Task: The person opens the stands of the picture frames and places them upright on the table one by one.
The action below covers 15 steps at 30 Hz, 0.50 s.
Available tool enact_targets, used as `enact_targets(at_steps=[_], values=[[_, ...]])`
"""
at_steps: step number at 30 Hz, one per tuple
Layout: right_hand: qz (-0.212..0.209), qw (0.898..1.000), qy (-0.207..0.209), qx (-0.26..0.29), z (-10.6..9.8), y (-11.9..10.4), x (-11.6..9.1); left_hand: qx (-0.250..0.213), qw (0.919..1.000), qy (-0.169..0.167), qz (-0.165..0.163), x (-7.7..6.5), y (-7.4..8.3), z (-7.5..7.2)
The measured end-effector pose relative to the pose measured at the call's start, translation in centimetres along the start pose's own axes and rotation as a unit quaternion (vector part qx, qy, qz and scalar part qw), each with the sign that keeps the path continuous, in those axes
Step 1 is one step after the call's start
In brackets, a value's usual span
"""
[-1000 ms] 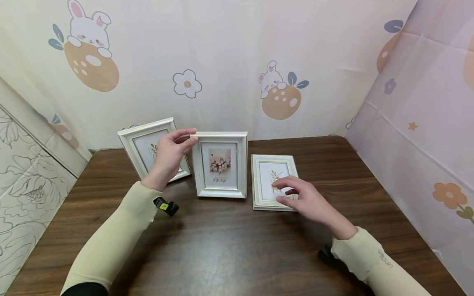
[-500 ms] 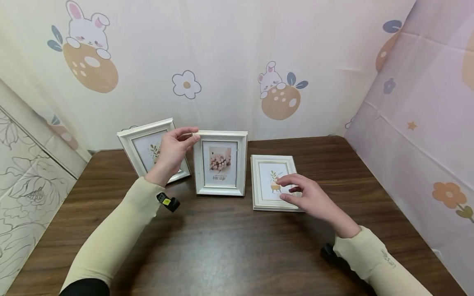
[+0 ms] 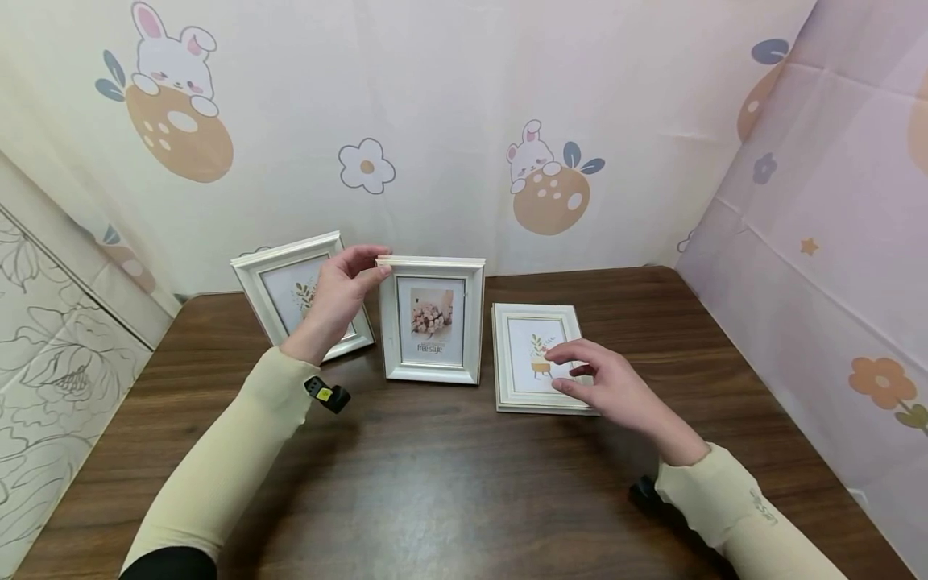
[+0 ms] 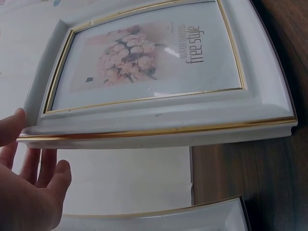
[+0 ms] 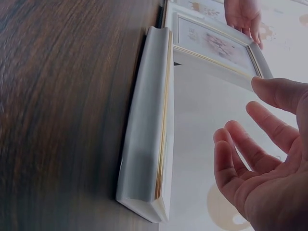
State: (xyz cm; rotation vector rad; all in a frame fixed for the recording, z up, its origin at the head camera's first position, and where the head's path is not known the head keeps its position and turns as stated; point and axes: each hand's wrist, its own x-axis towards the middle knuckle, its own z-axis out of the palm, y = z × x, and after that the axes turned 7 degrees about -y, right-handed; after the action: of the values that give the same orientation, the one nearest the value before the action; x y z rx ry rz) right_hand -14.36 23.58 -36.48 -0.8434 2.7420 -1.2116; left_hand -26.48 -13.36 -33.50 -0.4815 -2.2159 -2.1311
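Left hand (image 3: 335, 294): pinches middle frame's (image 3: 432, 322) corner
Right hand (image 3: 611, 388): holds nothing, loosely spread
Risk: careless release might topple frame

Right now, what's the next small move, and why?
I'd probably lower the right hand to grip an edge of the flat frame. That hand hovers just over it, holding nothing, and it's the only frame lying down. The leftmost frame and middle frame stand propped up, with the left hand pinching the middle one's top corner.
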Motion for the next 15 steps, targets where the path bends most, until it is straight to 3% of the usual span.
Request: enact_targets(at_steps=[9,15], values=[[0.027,1.0,-0.002,-0.014,-0.3,2.6,-0.1,-0.022,0.9987,-0.02,0.041,-0.4,0.6,-0.3],[0.042,0.999,0.006,-0.017,-0.8,3.3,0.2,-0.041,0.9966,0.001,0.071,-0.9,0.9,-0.8]])
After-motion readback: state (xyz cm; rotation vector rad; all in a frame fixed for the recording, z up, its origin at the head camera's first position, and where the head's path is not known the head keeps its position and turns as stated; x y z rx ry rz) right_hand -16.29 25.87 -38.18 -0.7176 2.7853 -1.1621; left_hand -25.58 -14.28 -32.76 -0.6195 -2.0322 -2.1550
